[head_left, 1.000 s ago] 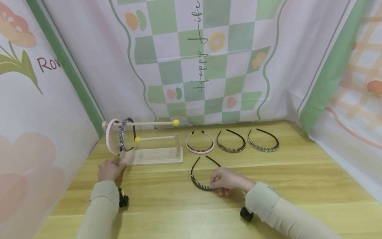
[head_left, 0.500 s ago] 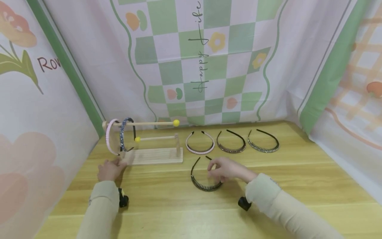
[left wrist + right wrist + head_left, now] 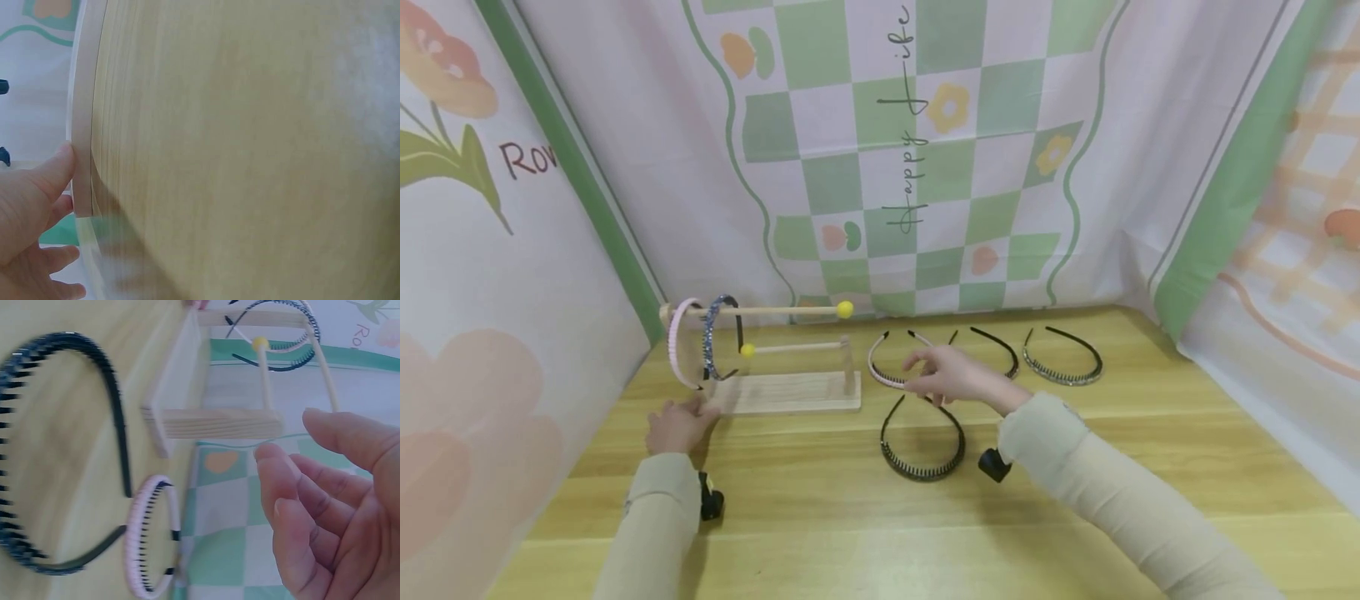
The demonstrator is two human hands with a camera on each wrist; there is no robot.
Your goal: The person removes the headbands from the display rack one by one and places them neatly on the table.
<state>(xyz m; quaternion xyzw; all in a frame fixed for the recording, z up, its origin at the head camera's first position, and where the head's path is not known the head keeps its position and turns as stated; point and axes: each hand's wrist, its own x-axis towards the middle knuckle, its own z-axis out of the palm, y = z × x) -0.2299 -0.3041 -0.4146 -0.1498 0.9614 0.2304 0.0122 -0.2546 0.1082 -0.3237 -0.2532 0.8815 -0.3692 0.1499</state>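
The left hand holds the left end of a wooden headband stand, its thumb on the base edge in the left wrist view. A pink headband and a blue glittery headband hang on the stand's upper rod. My right hand hovers with nothing in it, fingers loosely bent and thumb apart in the right wrist view. It partly hides a second pink headband and a brownish headband on the table. Nearer lies a black toothed headband, apart from the hand.
A silvery headband lies at the right end of the back row. The stand's lower rod ends in a yellow ball, the upper one in another yellow ball. A checkered curtain closes off the table's back.
The right hand has let go of the black headband, lifted, and moved away towards the back row. The black headband stays on the table. The left hand has not moved.
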